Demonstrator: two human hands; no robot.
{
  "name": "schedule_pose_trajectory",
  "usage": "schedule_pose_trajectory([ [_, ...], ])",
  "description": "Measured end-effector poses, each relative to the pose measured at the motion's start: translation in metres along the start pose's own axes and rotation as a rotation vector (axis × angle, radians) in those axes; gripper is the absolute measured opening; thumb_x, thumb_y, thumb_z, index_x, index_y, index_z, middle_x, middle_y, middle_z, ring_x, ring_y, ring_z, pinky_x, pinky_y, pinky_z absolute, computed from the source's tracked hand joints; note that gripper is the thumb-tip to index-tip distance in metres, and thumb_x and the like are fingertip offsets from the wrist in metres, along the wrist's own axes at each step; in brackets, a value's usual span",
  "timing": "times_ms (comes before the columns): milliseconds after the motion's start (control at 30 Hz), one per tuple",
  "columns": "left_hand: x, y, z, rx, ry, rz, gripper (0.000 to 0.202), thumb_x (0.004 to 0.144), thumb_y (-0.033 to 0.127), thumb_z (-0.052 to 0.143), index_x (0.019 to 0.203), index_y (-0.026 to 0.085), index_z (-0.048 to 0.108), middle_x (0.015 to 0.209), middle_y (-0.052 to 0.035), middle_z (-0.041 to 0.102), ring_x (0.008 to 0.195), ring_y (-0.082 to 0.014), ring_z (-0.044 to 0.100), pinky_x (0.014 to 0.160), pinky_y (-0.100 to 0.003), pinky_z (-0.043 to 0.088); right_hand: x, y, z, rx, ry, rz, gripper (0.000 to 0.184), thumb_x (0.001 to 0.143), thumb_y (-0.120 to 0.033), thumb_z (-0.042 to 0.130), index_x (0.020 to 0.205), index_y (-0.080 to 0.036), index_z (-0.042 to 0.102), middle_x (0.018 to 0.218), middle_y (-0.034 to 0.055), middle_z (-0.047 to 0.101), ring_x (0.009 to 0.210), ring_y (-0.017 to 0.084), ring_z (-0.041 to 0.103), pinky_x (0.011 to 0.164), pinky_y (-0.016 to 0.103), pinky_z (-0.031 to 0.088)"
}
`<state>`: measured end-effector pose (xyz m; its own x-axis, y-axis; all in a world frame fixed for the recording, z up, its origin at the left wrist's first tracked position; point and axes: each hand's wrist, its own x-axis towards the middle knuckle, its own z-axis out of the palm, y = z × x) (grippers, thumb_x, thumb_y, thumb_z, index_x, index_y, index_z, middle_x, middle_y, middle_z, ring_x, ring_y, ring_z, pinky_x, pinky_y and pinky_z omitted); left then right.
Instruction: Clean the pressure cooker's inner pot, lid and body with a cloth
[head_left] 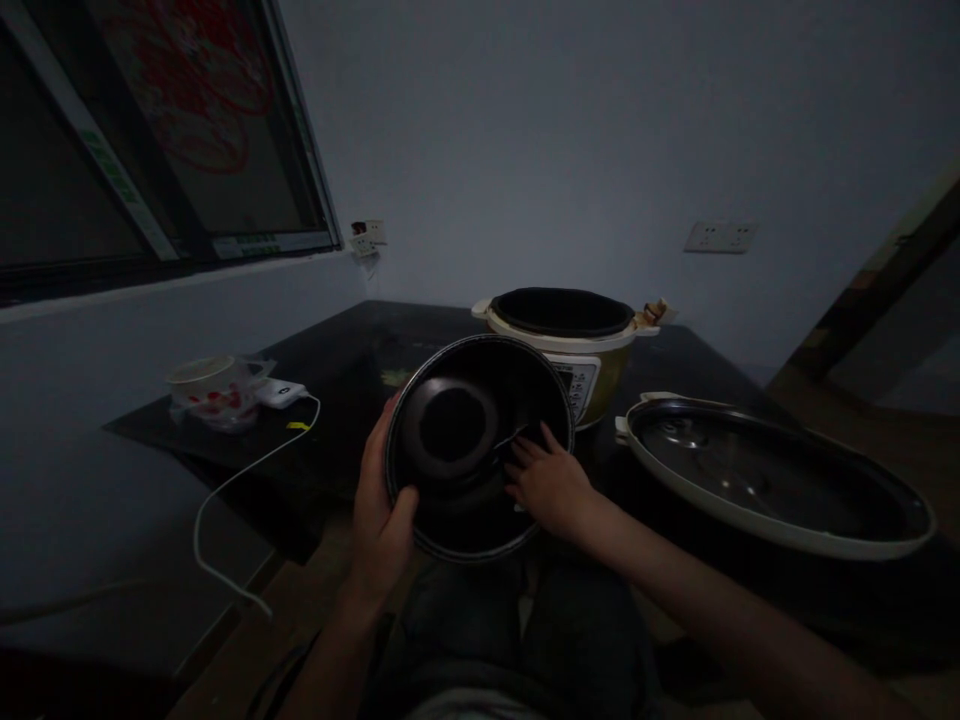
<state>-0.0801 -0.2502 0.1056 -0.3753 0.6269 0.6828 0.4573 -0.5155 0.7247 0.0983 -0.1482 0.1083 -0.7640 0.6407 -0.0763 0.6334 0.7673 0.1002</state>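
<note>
A round black inner pot [454,505] is tilted so that its mouth faces me. My left hand [381,515] grips its left rim, thumb over the inside edge and fingers behind the outer wall. Inside, my right hand [551,488] reaches over the lower right rim with its fingers spread against the inner wall. A thin pale streak shows by those fingertips; I cannot make out what it is. Behind the pot stands an electric pressure cooker [611,380] with a cream rim, its lid off and its front panel partly hidden.
The cooker's lid [750,470] lies inside up on the right of the black table [352,350]. On the left are a plastic-wrapped cup [214,390] and a white charger [279,392], whose cable [225,485] hangs past the edge. Sockets [720,237] are on the wall.
</note>
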Motion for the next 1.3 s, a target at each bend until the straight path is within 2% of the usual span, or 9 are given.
schedule_pose_trajectory([
  [167,-0.001,-0.003,-0.002,0.011,-0.005,0.017,0.068,0.08,0.008,0.05,0.145,0.029,0.043,0.151,-0.0028,0.043,0.141,-0.0259,0.036,0.119,-0.045,0.027,0.025,0.011,0.003,-0.133,0.141,0.12,0.046,0.093,-0.013,0.038,0.134,0.0,0.053,0.146,0.0237,0.044,0.144,0.03,0.03,0.121,0.052,0.003],
  [367,0.001,-0.003,-0.001,0.003,-0.003,0.017,0.069,0.08,0.006,0.048,0.145,0.029,0.042,0.151,-0.0023,0.044,0.141,-0.0243,0.037,0.118,-0.042,0.029,0.024,-0.013,0.02,-0.018,0.052,0.027,0.042,0.092,-0.03,0.05,0.123,-0.007,0.065,0.135,0.025,0.056,0.134,0.036,0.045,0.117,0.058,0.015],
  [500,0.0,-0.002,0.0,-0.004,0.01,0.023,0.069,0.08,0.005,0.048,0.145,0.028,0.042,0.151,-0.0025,0.044,0.141,-0.0238,0.038,0.118,-0.04,0.03,0.018,-0.037,0.02,0.338,0.0,-0.137,0.035,0.094,-0.024,0.044,0.113,-0.009,0.069,0.12,0.0241,0.066,0.124,0.036,0.055,0.11,0.06,0.028],
  [633,-0.002,-0.007,-0.001,-0.01,0.031,0.022,0.067,0.081,0.007,0.048,0.145,0.027,0.042,0.152,-0.0024,0.043,0.141,-0.0236,0.036,0.118,-0.04,0.029,0.022,-0.058,0.013,0.559,-0.006,-0.229,0.036,0.097,-0.018,0.035,0.118,-0.015,0.064,0.118,0.0116,0.069,0.113,0.02,0.063,0.1,0.035,0.045],
  [800,-0.002,-0.012,-0.003,-0.009,0.063,-0.018,0.062,0.084,0.012,0.051,0.144,0.027,0.044,0.15,-0.0031,0.046,0.139,-0.0243,0.04,0.117,-0.039,0.032,0.022,-0.084,-0.005,1.321,0.169,-0.299,0.035,0.098,-0.021,0.036,0.123,-0.014,0.061,0.126,0.0071,0.066,0.119,0.016,0.059,0.106,0.031,0.041],
  [867,0.0,-0.012,-0.003,0.001,0.068,-0.039,0.061,0.084,0.014,0.052,0.143,0.026,0.045,0.149,-0.0038,0.047,0.139,-0.0247,0.041,0.117,-0.04,0.032,0.015,-0.092,-0.01,1.427,0.244,-0.273,0.035,0.098,-0.025,0.038,0.125,-0.017,0.06,0.128,0.0053,0.065,0.122,0.017,0.057,0.109,0.033,0.038],
  [967,0.001,-0.013,-0.004,-0.001,0.071,-0.059,0.058,0.085,0.017,0.053,0.142,0.026,0.046,0.148,-0.0047,0.048,0.138,-0.025,0.042,0.116,-0.04,0.033,-0.002,-0.096,-0.014,1.325,0.26,-0.266,0.039,0.099,-0.027,0.04,0.133,-0.017,0.055,0.135,0.0077,0.061,0.126,0.018,0.055,0.11,0.033,0.038],
  [1133,0.0,-0.016,-0.007,-0.014,0.086,-0.071,0.057,0.087,0.018,0.054,0.142,0.027,0.045,0.147,-0.0046,0.049,0.137,-0.0253,0.043,0.116,-0.041,0.032,-0.028,-0.079,-0.006,0.83,0.142,-0.254,0.053,0.097,-0.029,0.046,0.146,-0.009,0.04,0.149,0.0147,0.044,0.138,0.024,0.041,0.117,0.041,0.03],
  [1300,0.0,-0.013,-0.007,-0.019,0.065,-0.037,0.056,0.088,0.019,0.053,0.143,0.027,0.045,0.148,-0.0048,0.048,0.137,-0.0251,0.042,0.115,-0.04,0.033,-0.037,-0.043,-0.003,0.5,-0.003,-0.258,0.052,0.097,-0.036,0.047,0.142,-0.009,0.046,0.145,0.0153,0.049,0.135,0.026,0.045,0.116,0.045,0.031],
])
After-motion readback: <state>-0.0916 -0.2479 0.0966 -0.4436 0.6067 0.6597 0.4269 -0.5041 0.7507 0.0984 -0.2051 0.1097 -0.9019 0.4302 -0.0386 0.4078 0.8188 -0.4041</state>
